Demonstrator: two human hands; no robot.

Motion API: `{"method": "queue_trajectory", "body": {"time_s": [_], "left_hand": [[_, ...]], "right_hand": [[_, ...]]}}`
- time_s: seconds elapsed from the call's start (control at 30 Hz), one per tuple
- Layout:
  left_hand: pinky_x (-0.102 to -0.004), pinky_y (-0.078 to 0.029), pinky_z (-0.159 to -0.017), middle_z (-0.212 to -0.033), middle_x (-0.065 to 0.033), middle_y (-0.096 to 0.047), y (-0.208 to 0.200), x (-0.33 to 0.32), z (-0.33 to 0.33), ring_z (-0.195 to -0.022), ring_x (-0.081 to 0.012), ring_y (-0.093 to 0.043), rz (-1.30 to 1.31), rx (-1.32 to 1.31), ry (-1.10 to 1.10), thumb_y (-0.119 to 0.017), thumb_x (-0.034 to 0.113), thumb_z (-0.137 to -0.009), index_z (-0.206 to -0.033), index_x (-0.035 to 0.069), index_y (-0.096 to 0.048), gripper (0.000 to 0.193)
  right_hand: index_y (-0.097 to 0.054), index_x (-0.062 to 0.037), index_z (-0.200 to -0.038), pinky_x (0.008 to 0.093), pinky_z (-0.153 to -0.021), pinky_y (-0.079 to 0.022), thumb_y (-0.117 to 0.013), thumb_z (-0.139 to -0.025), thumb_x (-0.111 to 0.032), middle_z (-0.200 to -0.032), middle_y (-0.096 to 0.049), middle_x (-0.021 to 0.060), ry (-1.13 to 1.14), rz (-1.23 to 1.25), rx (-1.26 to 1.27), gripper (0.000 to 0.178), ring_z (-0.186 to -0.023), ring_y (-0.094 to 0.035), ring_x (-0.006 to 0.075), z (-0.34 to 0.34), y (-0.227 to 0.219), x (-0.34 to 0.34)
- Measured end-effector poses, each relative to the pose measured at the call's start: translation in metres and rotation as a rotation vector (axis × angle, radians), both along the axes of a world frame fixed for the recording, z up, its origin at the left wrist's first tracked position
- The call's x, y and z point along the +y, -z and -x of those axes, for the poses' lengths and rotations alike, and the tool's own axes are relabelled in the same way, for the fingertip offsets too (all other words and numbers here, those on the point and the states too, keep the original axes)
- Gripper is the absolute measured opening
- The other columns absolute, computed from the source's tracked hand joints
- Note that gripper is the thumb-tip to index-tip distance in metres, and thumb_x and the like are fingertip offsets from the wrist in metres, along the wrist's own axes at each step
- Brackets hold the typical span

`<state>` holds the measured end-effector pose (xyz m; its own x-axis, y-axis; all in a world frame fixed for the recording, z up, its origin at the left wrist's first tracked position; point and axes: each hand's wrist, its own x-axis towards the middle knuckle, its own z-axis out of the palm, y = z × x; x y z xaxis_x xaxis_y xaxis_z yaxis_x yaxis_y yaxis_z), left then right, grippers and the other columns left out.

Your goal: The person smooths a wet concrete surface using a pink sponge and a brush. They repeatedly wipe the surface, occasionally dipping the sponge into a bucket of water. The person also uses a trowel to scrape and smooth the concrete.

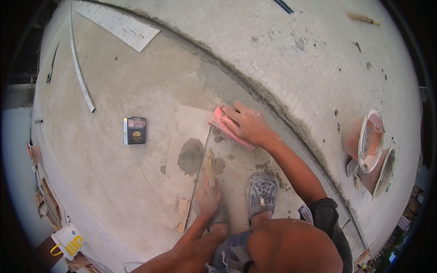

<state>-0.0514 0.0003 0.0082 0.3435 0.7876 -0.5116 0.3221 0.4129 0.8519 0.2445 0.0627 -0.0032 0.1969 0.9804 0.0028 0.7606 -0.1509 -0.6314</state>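
Note:
My right hand [249, 125] is closed on a pink hand float [241, 142], which lies on the concrete floor beside a dark strip of damp mortar [225, 86]. Lower down, my left hand [208, 199] grips a narrow mortar-smeared trowel [210, 164], its blade pointing away from me. Left of the trowel, a patch of wet grey mortar [190, 157] sits on a pale plywood board [177, 182] with a splintered near end. My grey clog [262, 193] stands between my forearms; the other is partly behind my left hand.
A black cigarette pack [135, 131] lies left of the board. Beyond it are a long metal strip [78, 63] and a white panel [119, 25]. A raised slab edge [268, 98] runs diagonally. Buckets [371, 141] stand at right; a white container [68, 240] is lower left.

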Motion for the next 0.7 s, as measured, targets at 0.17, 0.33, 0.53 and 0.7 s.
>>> {"method": "queue_trajectory", "body": {"time_s": [0.17, 0.33, 0.53, 0.7], "left_hand": [[-0.0256, -0.048, -0.060, -0.098, -0.0062, -0.068, 0.017, -0.006, 0.006, -0.065, -0.0105, -0.058, -0.226, 0.076, 0.070, -0.050, 0.021, -0.106, -0.152, -0.002, -0.052, 0.052], [-0.0229, -0.040, -0.048, -0.100, -0.0064, -0.062, 0.024, -0.010, 0.009, -0.056, -0.0070, -0.050, -0.239, 0.025, 0.114, -0.046, 0.050, -0.113, -0.162, 0.001, -0.039, 0.070], [-0.0288, -0.051, -0.066, -0.099, -0.0078, -0.067, 0.003, -0.006, 0.005, -0.070, -0.0116, -0.058, 0.042, -0.165, -0.091, -0.048, 0.016, -0.111, -0.155, -0.004, -0.050, 0.048], [-0.0331, -0.051, -0.069, -0.096, -0.0127, -0.061, 0.001, -0.009, 0.012, -0.072, -0.0144, -0.057, -0.160, -0.028, 0.116, -0.050, 0.039, -0.114, -0.158, -0.002, -0.044, 0.061]], "right_hand": [[-0.069, -0.0131, -0.135, 0.0458, -0.074, -0.056, -0.065, -0.103, -0.033, -0.101, -0.062, 0.0141, 0.114, 0.014, -0.045, 0.038, -0.088, -0.068, 0.0332, -0.009, 0.002, -0.021], [-0.069, -0.0113, -0.135, 0.0460, -0.074, -0.056, -0.066, -0.102, -0.032, -0.101, -0.062, 0.0145, 0.140, 0.013, -0.040, 0.039, -0.089, -0.068, 0.0345, -0.008, -0.005, -0.026], [-0.068, -0.0049, -0.136, 0.0405, -0.077, -0.056, -0.062, -0.106, -0.031, -0.104, -0.066, 0.0144, 0.006, 0.127, 0.273, 0.040, -0.091, -0.068, 0.0299, 0.031, -0.025, -0.041], [-0.068, 0.0033, -0.136, 0.0340, -0.087, -0.051, -0.055, -0.111, -0.025, -0.102, -0.069, 0.0145, 0.524, 0.094, 1.334, 0.040, -0.094, -0.065, 0.0212, 0.068, -0.016, -0.045]]}}
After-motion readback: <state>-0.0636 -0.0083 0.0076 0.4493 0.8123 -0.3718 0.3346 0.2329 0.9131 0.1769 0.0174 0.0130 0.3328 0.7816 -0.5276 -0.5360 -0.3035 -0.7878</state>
